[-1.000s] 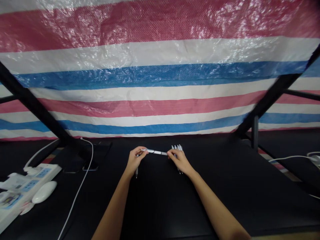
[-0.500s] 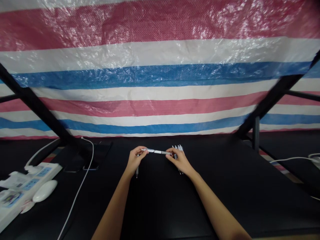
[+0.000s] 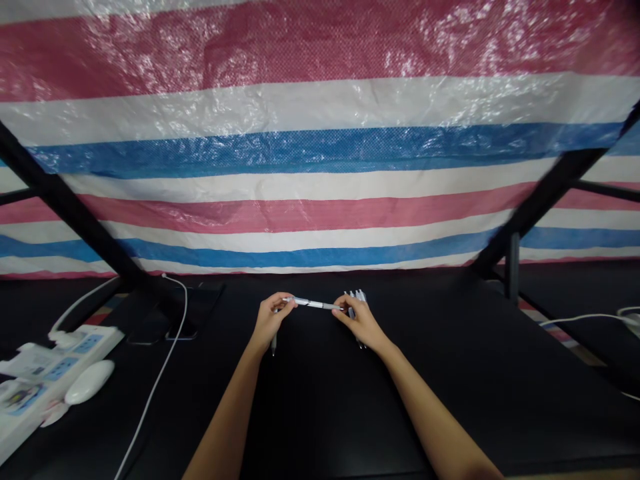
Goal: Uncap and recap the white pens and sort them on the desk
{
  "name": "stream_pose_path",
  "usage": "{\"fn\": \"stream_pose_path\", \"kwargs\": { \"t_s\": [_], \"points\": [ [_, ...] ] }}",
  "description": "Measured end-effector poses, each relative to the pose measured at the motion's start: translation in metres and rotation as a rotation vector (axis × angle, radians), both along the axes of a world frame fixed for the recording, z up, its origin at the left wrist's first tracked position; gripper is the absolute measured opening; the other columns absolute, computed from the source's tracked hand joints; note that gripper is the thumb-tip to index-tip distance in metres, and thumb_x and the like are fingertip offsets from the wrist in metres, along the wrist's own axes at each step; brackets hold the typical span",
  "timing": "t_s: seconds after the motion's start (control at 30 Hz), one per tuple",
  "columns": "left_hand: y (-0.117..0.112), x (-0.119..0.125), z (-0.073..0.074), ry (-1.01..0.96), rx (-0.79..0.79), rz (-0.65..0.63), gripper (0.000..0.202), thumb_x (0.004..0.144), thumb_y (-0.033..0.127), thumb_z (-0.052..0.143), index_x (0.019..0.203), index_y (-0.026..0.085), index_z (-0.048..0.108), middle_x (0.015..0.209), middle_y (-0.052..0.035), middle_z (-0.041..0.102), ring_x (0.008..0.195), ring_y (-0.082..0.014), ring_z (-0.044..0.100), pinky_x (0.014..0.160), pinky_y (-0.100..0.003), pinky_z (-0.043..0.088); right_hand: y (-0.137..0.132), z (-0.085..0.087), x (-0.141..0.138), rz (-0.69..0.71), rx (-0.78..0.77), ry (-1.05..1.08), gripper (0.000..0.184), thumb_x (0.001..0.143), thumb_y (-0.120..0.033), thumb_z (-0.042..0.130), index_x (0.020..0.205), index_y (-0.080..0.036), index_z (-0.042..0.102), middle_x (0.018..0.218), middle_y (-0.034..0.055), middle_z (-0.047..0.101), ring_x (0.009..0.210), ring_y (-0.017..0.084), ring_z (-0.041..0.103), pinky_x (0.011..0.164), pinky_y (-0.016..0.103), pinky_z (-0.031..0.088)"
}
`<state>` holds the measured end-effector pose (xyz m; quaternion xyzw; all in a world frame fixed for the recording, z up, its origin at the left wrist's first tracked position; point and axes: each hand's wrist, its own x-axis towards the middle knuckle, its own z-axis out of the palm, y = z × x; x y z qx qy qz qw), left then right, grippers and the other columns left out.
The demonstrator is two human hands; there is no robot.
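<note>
Head view: the left hand [image 3: 270, 318] pinches one end of a white pen [image 3: 315, 304] between thumb and fingers. The right hand [image 3: 361, 324] pinches the other end, over the black table [image 3: 320, 413]. A bunch of pens [image 3: 356, 295] lies beneath the right hand.

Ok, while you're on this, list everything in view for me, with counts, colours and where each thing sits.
Tarpaulin: one, red, white and blue stripes, hanging behind the table.
Metal struts: two diagonals, black, left and right.
Table: one, black, under the hands.
Power strip: one, white, left edge.
Mouse: one, white, beside the power strip.
Cables: two, white, left and right.
Phones: apparently two, black, left of the hands.
Pen bunch: count unclear, white, at the right hand.
Pen: one, silver and white, between the hands.
Left hand: one, holding the pen.
Right hand: one, pinching the pen's other end.
</note>
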<state>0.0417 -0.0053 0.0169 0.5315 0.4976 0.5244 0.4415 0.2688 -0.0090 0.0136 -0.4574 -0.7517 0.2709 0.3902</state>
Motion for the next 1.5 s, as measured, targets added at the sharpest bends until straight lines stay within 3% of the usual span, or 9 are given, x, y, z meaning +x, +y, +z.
{"fn": "stream_pose_path", "kwargs": {
  "t_s": [0.73,1.5],
  "points": [
    [-0.0021,0.002,0.0016,0.021,0.016,-0.018,0.025,0.066,0.036,0.069,0.081,0.016,0.066,0.076,-0.0047,0.068,0.075,-0.0174,0.064,0.071,-0.026,0.048,-0.0015,0.0033,-0.0007,0.009,-0.012,-0.115,0.048,0.092,-0.048,0.031,0.064,-0.02,0.058,0.066,0.0016,0.059,0.07,0.018,0.054,0.072,0.031,0.038],
    [0.0017,0.0036,-0.0049,0.009,0.034,0.022,0.023,0.067,0.034,0.069,0.079,0.014,0.067,0.073,-0.0055,0.069,0.072,-0.0175,0.064,0.071,-0.026,0.047,0.0006,-0.0015,0.0002,-0.029,0.022,-0.176,0.042,0.091,-0.046,0.037,0.067,-0.021,0.062,0.07,0.0015,0.065,0.074,0.019,0.056,0.078,0.033,0.035]
  ]
}}
